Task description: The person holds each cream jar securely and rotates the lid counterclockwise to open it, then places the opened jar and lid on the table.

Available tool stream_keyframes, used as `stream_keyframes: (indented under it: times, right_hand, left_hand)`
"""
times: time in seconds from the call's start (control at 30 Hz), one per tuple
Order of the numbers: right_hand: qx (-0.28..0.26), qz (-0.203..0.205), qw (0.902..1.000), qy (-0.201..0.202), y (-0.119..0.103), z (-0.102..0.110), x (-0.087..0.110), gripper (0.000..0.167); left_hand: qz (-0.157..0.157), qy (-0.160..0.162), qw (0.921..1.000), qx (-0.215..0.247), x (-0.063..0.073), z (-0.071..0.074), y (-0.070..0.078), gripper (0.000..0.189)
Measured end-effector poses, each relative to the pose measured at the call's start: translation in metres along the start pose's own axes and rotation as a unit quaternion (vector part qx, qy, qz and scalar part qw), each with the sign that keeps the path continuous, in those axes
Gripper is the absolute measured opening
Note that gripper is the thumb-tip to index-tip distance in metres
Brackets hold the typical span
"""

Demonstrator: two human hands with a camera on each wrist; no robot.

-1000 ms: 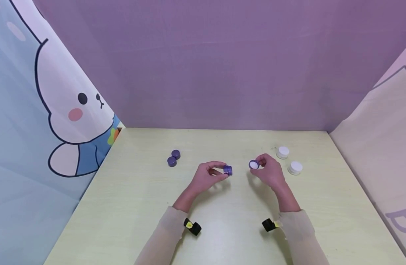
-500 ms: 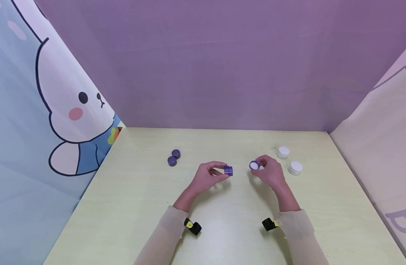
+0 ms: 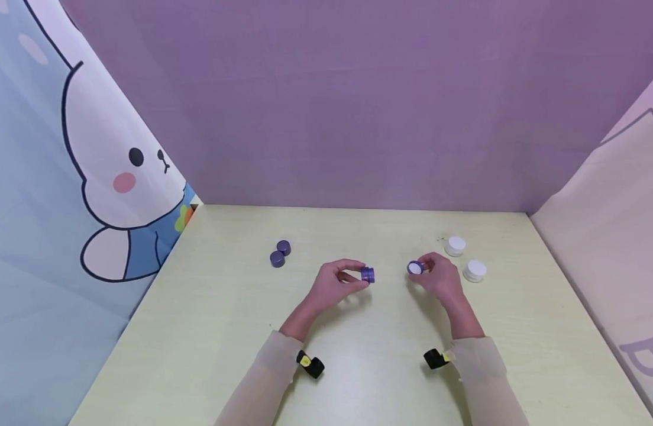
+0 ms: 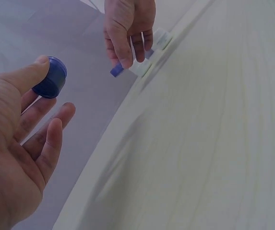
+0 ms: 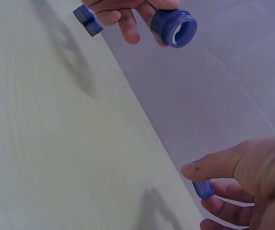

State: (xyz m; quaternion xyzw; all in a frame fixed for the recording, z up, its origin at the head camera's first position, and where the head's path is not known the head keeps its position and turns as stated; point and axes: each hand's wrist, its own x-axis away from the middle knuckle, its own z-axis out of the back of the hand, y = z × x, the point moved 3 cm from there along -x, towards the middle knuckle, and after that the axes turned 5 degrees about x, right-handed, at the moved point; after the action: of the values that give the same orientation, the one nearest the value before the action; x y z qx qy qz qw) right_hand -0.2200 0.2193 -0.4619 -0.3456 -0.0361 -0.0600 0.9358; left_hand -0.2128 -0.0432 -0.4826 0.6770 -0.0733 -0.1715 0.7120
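My left hand (image 3: 334,285) pinches a small purple jar (image 3: 367,274) between thumb and fingers, raised above the table. The jar lies on its side in the grip, and its uncovered threaded mouth (image 5: 184,31) shows in the right wrist view. Apart from it, to the right, my right hand (image 3: 440,277) pinches a purple lid (image 3: 414,268) by its edge. The lid's white inner face is turned toward the head camera. In the left wrist view the jar (image 4: 52,79) sits between thumb and fingertips, the other fingers loosely bent.
Two purple lidded jars (image 3: 277,259) stand touching each other at the left of the table (image 3: 209,331). Two white lidded jars (image 3: 474,270) stand apart at the right, close to my right hand. A purple cloth (image 3: 358,118) hangs behind the table's far edge.
My right hand has moved slightly right and down with the lid, which has tilted a little, widening the gap to the jar. The left hand has stayed almost still.
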Motion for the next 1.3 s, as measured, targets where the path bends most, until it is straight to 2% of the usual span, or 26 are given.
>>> stream_keyframes:
  times: [0.27,0.5,0.77,1.07,1.3]
  right_hand:
    - [0.002,-0.027,0.9996,-0.004,0.005,-0.003,-0.001,0.045]
    - [0.014,-0.029,0.9994,-0.01,0.011,-0.004,-0.003,0.043]
    - [0.027,-0.022,0.9993,-0.014,0.013,-0.005,-0.003,0.042]
    - [0.034,-0.025,0.999,-0.018,0.02,-0.01,-0.006,0.041]
    - [0.04,-0.03,0.9986,-0.021,0.024,-0.014,-0.007,0.041]
  left_hand:
    - [0.0,0.002,1.0,-0.001,0.002,0.001,0.002,0.036]
    - [-0.001,0.004,1.0,0.003,0.001,0.001,0.002,0.035]
    - [0.016,0.009,0.9997,-0.017,0.0,0.002,0.001,0.036]
    - [0.026,0.006,0.9996,-0.008,0.006,0.0,0.021,0.033]
    - [0.034,0.011,0.9994,-0.001,0.006,0.0,0.021,0.034]
